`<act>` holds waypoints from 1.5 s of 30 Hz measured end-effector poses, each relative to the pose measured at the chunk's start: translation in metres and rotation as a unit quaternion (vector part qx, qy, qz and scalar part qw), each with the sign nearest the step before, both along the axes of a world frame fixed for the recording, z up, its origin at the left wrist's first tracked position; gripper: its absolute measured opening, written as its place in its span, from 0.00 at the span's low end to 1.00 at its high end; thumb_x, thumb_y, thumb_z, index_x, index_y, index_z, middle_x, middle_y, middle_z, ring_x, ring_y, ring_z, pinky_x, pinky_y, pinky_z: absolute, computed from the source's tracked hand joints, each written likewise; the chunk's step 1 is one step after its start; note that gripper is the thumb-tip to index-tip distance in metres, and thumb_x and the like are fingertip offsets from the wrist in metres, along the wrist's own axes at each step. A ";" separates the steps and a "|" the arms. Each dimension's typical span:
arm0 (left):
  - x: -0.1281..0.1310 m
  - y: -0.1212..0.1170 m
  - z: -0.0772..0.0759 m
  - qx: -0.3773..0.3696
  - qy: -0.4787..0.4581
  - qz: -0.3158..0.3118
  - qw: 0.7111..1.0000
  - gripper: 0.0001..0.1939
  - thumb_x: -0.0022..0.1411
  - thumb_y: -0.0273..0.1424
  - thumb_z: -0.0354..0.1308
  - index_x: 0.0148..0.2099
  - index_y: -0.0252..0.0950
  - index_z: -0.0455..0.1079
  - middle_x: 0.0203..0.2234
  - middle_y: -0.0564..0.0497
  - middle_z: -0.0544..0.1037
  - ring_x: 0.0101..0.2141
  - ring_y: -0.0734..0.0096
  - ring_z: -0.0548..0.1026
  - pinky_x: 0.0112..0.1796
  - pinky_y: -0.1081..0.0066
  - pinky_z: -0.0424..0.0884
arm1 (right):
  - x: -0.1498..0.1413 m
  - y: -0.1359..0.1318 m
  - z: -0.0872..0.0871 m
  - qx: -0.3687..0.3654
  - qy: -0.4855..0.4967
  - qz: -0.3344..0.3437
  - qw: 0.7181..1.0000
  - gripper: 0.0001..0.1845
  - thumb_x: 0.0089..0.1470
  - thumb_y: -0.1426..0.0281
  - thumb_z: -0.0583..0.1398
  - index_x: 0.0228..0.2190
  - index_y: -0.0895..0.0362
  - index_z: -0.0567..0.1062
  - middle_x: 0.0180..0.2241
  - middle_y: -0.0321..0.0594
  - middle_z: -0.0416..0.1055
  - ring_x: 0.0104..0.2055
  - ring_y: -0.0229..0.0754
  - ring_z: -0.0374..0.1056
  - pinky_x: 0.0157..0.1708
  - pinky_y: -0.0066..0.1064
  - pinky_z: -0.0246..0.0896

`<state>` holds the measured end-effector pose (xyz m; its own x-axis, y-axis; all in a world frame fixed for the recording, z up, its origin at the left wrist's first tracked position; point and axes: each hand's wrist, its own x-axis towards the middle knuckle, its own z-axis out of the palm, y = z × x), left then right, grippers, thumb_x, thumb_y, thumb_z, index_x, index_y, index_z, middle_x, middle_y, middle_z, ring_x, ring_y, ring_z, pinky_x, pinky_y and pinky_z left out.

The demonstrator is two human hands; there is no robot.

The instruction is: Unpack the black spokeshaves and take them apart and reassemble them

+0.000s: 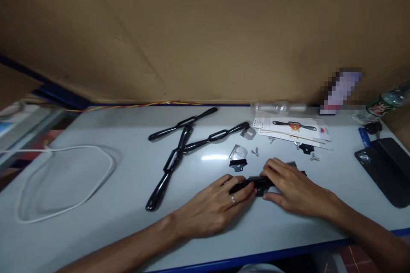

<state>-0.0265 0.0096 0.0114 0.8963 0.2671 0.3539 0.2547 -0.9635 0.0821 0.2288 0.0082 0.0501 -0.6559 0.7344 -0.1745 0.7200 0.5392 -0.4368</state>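
Both my hands rest on the pale table (pixel 96 230) near its front edge, closed on one black spokeshave body (pixel 260 182). My left hand (pixel 214 204), with a ring on one finger, grips its left handle end. My right hand (pixel 290 185) covers its middle and right end with fingers curled over it. Just beyond the hands lie a small black clamp plate (pixel 238 164), a shiny metal blade (pixel 238 152) and a wing screw (pixel 255 152).
Three more black spokeshave bodies (pixel 174 160) lie crossed at mid-table. Instruction cards (pixel 293 129), small screws and a black part (pixel 306 148) sit at the back right. A black phone case (pixel 386 168) is far right, a white cable loop (pixel 64 183) at left. A cardboard wall stands behind.
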 end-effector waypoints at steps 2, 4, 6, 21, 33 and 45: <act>0.001 0.000 0.001 -0.007 -0.006 -0.002 1.000 0.19 0.66 0.17 0.51 0.58 0.23 0.68 0.50 0.38 0.77 0.49 0.53 0.70 0.45 0.58 0.71 | 0.000 0.000 -0.001 0.000 0.005 0.001 1.000 0.16 0.57 0.69 0.68 0.42 0.58 0.69 0.45 0.45 0.68 0.48 0.50 0.66 0.46 0.44 0.69; 0.001 0.000 0.003 -0.008 -0.006 -0.001 1.000 0.19 0.66 0.17 0.50 0.58 0.23 0.68 0.50 0.38 0.77 0.49 0.54 0.70 0.45 0.59 0.71 | 0.000 0.000 -0.002 0.000 0.009 0.002 1.000 0.16 0.56 0.69 0.68 0.42 0.58 0.69 0.45 0.45 0.68 0.48 0.50 0.66 0.45 0.43 0.69; 0.002 0.000 0.003 -0.006 -0.004 0.001 1.000 0.19 0.67 0.17 0.49 0.58 0.24 0.69 0.50 0.39 0.77 0.48 0.55 0.70 0.44 0.59 0.72 | 0.001 0.001 -0.003 0.000 0.010 0.003 1.000 0.16 0.56 0.70 0.68 0.42 0.59 0.69 0.44 0.46 0.68 0.47 0.50 0.67 0.44 0.43 0.69; 0.000 0.000 0.001 -0.001 0.013 -0.005 1.000 0.19 0.68 0.18 0.47 0.58 0.24 0.68 0.51 0.39 0.76 0.47 0.55 0.70 0.44 0.60 0.71 | 0.002 -0.001 -0.002 0.000 0.012 0.001 1.000 0.16 0.56 0.69 0.68 0.42 0.58 0.68 0.45 0.44 0.68 0.48 0.50 0.67 0.45 0.42 0.68; 0.003 0.000 0.003 0.000 -0.004 -0.004 1.000 0.18 0.69 0.18 0.48 0.58 0.24 0.67 0.50 0.40 0.77 0.46 0.57 0.70 0.43 0.59 0.73 | 0.002 0.001 -0.002 0.000 0.010 -0.002 1.000 0.15 0.56 0.68 0.68 0.40 0.58 0.69 0.44 0.44 0.68 0.46 0.48 0.68 0.44 0.41 0.67; 0.001 -0.001 -0.001 0.003 0.007 0.005 1.000 0.20 0.68 0.18 0.50 0.60 0.26 0.66 0.51 0.39 0.76 0.47 0.57 0.70 0.44 0.59 0.73 | 0.004 0.000 -0.005 0.013 0.019 -0.007 1.000 0.13 0.58 0.68 0.66 0.41 0.56 0.69 0.44 0.43 0.68 0.46 0.48 0.68 0.44 0.40 0.65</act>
<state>-0.0254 0.0083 0.0100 0.8989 0.2740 0.3420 0.2653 -0.9614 0.0732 0.2325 0.0084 0.0454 -0.6509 0.7476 -0.1316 0.7113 0.5401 -0.4498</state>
